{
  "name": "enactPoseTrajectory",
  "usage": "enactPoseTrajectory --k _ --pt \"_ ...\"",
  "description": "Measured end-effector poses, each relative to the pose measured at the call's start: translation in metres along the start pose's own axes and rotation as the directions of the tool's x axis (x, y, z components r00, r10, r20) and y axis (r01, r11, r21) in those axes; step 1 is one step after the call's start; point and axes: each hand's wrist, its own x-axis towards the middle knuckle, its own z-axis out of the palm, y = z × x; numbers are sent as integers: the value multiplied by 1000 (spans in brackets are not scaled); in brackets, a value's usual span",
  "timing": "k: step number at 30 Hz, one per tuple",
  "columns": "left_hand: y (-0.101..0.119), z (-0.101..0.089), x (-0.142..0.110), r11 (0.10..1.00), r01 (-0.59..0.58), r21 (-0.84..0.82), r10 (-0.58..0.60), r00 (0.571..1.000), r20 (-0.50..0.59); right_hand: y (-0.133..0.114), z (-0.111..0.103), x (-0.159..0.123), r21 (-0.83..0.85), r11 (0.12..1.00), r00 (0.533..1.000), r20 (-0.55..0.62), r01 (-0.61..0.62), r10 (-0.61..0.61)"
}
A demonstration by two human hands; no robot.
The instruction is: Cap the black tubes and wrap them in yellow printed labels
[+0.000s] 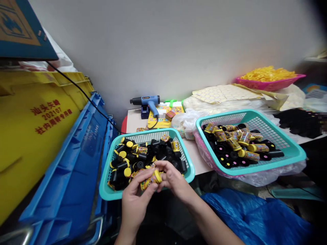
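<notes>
A small canister (150,181) with a yellow cap and a colourful printed label lies tilted in my left hand (136,190), gripped between thumb and fingers. My right hand (176,180) is curled at the cap end, its fingertips against the canister and partly hidden behind it. Both hands are over the near edge of a turquoise basket (190,172). Inside that basket are many black tubes (139,165), some with yellow caps, and a few labelled pieces (175,146). My hands cover part of the contents.
Labelled canisters (233,143) and black tubes fill a second turquoise basket (301,154) on the right. A blue heat gun (149,101) stands behind. Blue crates (66,170) and a yellow crate (38,129) line the left. At the back right sits a pink tray (278,84) of yellow parts.
</notes>
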Motion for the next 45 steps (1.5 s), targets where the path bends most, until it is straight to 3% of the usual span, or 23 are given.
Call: enactPoseTrajectory --k 2,4,5,6,7,8,9,10,11,13,14,15,16,18,20,23,27,29,31,34,36,40,45 --pt "3 2 -1 966 -207 156 200 978 61 -13 -5 -12 -181 983 999 -29 23 -28" --pt "4 -4 3 885 -368 285 338 929 151 -34 -21 -24 -461 880 949 -210 116 -235" --pt "3 -10 7 838 -415 354 376 910 176 -47 -33 -29 -622 768 843 -325 151 -428" --pt "1 -18 12 791 -431 435 394 902 177 -61 -48 -32 -764 631 653 -411 135 -637" --pt "-3 -28 17 746 -410 524 389 908 156 -74 -62 -33 -870 493 476 -424 23 -771" --pt "-7 -38 21 708 -352 612 359 926 118 -84 -74 -33 -927 354 342 -374 -122 -862" --pt "-11 -48 25 670 -272 690 299 951 84 -92 -84 -31 -942 245 266 -303 -228 -915" --pt "-16 -57 28 626 -193 756 216 974 69 -95 -89 -27 -947 165 274 -242 -274 -931" --pt "-20 -63 30 577 -129 806 138 989 59 -94 -90 -21 -959 111 346 -200 -261 -917" --pt "-23 -67 31 496 -74 865 44 997 60 -80 -77 -6 -989 109 607 -145 -96 -781" --pt "-23 -65 30 475 -78 876 32 997 71 -70 -65 3 -988 154 737 -110 -8 -666" --pt "-22 -62 28 466 -93 880 29 996 89 -59 -51 11 -977 208 835 -71 53 -546" --pt "-21 -59 27 464 -109 879 22 993 112 -48 -37 19 -962 257 894 -38 88 -447" --pt "-19 -53 26 475 -136 869 -13 987 161 -31 -12 33 -942 322 954 -4 96 -299" --pt "-20 -51 25 507 -158 847 -20 981 195 -20 5 42 -944 326 979 -10 57 -201" --pt "-26 -55 23 552 -227 803 115 974 196 -10 17 51 -950 311 995 -16 14 -94" --pt "-33 -59 20 600 -320 733 328 934 139 -2 22 57 -821 568 998 -39 -63 53" --pt "-32 -60 21 704 -290 648 327 943 67 -1 22 58 -737 665 992 -102 -122 69" --pt "-29 -61 23 831 -190 523 249 968 -44 -2 23 59 -710 691 989 -138 -135 52" --pt "-25 -61 28 965 24 260 8 993 -120 -2 25 60 -733 672 993 -115 -109 35" --pt "-22 -59 33 978 141 155 -122 985 -123 0 27 61 -767 636 995 -93 -87 25" --pt "-19 -57 41 973 176 147 -141 964 -224 5 30 62 -835 550 999 9 34 -47" --pt "-19 -60 42 966 234 111 -217 966 -143 3 28 60 -906 412 995 87 100 -50"
